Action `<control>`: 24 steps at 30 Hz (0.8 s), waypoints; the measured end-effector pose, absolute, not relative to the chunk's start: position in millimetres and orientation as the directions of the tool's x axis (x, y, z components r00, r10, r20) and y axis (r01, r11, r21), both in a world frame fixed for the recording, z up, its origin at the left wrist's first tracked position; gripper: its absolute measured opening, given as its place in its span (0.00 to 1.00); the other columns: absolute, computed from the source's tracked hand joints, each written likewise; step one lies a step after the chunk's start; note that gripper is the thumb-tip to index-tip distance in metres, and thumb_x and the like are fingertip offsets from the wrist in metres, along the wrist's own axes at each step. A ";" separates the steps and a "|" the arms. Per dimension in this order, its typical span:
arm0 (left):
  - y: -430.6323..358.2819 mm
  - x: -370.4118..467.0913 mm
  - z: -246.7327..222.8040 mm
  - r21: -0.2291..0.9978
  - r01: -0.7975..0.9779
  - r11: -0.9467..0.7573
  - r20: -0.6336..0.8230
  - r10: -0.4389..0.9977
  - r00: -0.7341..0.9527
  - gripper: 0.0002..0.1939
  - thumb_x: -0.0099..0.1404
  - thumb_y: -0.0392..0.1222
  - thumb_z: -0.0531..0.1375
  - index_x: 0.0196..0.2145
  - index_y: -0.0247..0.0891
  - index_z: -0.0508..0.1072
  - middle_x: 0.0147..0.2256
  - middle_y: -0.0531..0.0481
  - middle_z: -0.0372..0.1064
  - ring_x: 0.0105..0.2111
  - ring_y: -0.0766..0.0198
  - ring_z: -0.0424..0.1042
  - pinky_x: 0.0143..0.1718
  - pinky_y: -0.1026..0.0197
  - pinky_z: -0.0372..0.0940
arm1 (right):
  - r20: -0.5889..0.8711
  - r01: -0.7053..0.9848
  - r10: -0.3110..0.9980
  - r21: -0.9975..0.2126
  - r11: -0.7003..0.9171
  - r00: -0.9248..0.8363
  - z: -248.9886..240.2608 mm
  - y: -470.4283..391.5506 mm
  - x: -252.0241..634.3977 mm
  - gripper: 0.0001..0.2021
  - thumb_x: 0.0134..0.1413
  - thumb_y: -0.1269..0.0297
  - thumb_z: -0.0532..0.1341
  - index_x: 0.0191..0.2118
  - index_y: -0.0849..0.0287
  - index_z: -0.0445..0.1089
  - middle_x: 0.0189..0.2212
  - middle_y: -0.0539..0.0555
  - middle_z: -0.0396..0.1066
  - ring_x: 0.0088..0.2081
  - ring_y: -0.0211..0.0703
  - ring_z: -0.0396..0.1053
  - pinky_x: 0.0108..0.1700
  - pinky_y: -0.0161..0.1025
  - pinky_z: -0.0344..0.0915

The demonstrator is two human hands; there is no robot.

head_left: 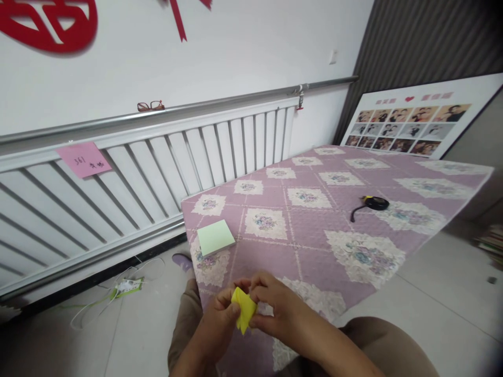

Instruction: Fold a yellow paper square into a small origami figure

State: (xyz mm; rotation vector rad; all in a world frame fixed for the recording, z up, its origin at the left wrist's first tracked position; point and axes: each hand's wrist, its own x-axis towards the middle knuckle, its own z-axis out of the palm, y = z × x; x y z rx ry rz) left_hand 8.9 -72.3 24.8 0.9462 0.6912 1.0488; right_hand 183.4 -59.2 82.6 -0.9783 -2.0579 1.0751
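Note:
A small piece of folded yellow paper (244,310) is held up over the near edge of the cloth-covered table. My left hand (220,319) pinches its left side, with the thumb lying on the front face. On the other side, my right hand (277,306) grips the paper's right edge between thumb and fingers. Its folds come to points at the top and bottom. Beyond my left hand, a pad of pale green paper (216,237) lies flat near the table's left edge.
A black tape measure (376,203) with a strap rests on the patterned tablecloth (275,262). Behind stands a white radiator (157,167) bearing a pink note (84,159); glasses (151,106) sit on the pipe above. A photo board (412,123) leans at the back right. A power strip (128,286) with cables lies on the floor.

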 end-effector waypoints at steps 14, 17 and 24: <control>-76.0 23.7 32.0 0.775 -0.558 0.295 -0.080 0.923 0.377 0.29 0.49 0.55 0.68 0.44 0.36 0.74 0.39 0.40 0.72 0.40 0.52 0.71 0.40 0.56 0.64 | -0.133 0.234 0.799 -0.972 0.009 -0.586 76.0 -57.1 181.6 0.04 0.43 0.71 0.60 0.29 0.60 0.66 0.28 0.46 0.64 0.27 0.32 0.58 0.28 0.30 0.55; -77.0 25.3 35.6 0.778 -0.556 0.291 -0.095 0.930 0.354 0.26 0.49 0.55 0.68 0.42 0.36 0.75 0.40 0.42 0.72 0.40 0.53 0.71 0.40 0.57 0.64 | -0.124 0.209 0.793 -0.978 0.004 -0.597 76.3 -55.7 180.6 0.04 0.41 0.71 0.62 0.28 0.60 0.66 0.27 0.46 0.63 0.28 0.33 0.60 0.29 0.31 0.56; -75.5 27.3 33.4 0.769 -0.573 0.283 -0.069 0.928 0.366 0.21 0.48 0.54 0.69 0.37 0.41 0.77 0.43 0.45 0.71 0.42 0.53 0.70 0.39 0.58 0.63 | -0.086 0.190 0.805 -0.981 0.033 -0.586 69.0 -56.2 179.2 0.06 0.40 0.73 0.63 0.28 0.59 0.66 0.30 0.46 0.63 0.31 0.35 0.60 0.31 0.30 0.57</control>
